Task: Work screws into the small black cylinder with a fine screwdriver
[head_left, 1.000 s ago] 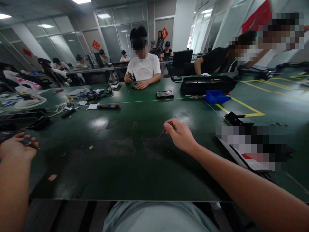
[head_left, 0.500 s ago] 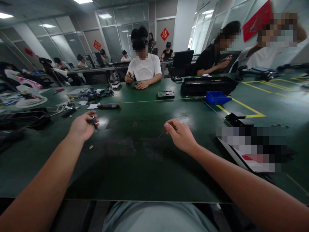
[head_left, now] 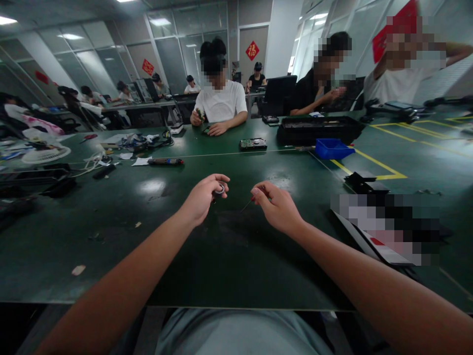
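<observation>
My left hand (head_left: 202, 197) hovers above the middle of the green table (head_left: 192, 256), fingers pinched on a small dark round part with a silvery rim (head_left: 219, 189). Just to its right, my right hand (head_left: 278, 207) is closed on a thin screwdriver (head_left: 250, 200) with a red handle, its metal tip pointing down-left toward the part. The two hands are a short gap apart and do not touch. The part's details are too small to make out.
Across the table a person in a white shirt (head_left: 220, 103) works; a hard drive (head_left: 253, 144) lies near them. A blue bin (head_left: 331, 148) and black tray (head_left: 318, 129) sit back right, black blocks (head_left: 365, 181) at right, cables and tools (head_left: 140, 143) back left.
My left hand has swept from the table's far left edge to the middle, carrying the small part up beside the screwdriver tip. My right hand has held still.
</observation>
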The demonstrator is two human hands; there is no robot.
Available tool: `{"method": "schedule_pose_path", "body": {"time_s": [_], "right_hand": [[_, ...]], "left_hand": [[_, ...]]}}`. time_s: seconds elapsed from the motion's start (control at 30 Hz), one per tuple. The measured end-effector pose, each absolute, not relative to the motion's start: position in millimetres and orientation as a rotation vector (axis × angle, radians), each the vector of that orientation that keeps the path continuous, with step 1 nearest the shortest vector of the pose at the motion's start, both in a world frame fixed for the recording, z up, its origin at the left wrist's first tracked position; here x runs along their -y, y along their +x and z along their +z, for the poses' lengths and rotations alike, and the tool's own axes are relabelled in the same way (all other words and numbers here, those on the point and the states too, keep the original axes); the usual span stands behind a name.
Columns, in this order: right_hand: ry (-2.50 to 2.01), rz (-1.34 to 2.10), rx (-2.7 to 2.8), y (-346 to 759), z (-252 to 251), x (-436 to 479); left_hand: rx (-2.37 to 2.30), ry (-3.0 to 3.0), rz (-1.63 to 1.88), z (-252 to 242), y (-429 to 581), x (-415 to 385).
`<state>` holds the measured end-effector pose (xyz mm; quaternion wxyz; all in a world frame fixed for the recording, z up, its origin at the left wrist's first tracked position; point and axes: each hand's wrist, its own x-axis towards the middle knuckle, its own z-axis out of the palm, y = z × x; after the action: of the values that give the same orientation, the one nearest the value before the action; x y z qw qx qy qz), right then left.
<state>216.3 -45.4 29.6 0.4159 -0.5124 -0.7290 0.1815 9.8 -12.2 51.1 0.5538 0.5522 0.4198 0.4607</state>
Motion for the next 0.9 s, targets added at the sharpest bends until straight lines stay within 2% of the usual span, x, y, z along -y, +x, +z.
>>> {"method": "schedule_pose_path", "body": {"time_s": [0.2,0.43,0.9], "right_hand": [[-1.310,0.431,1.826,214.5,29.2,46.0],[-1.310,0.396,1.834,213.4,28.1,46.5],[-1.107,0.475,1.537,211.9,25.1,51.0]], "left_hand": [[-1.166,1.932,0.850,15.8,29.8,29.0],[-1.108,2.387,0.656,-3.5,17.3,19.7],[-1.223,2.281,0.921,1.6,5.2,11.2]]}}
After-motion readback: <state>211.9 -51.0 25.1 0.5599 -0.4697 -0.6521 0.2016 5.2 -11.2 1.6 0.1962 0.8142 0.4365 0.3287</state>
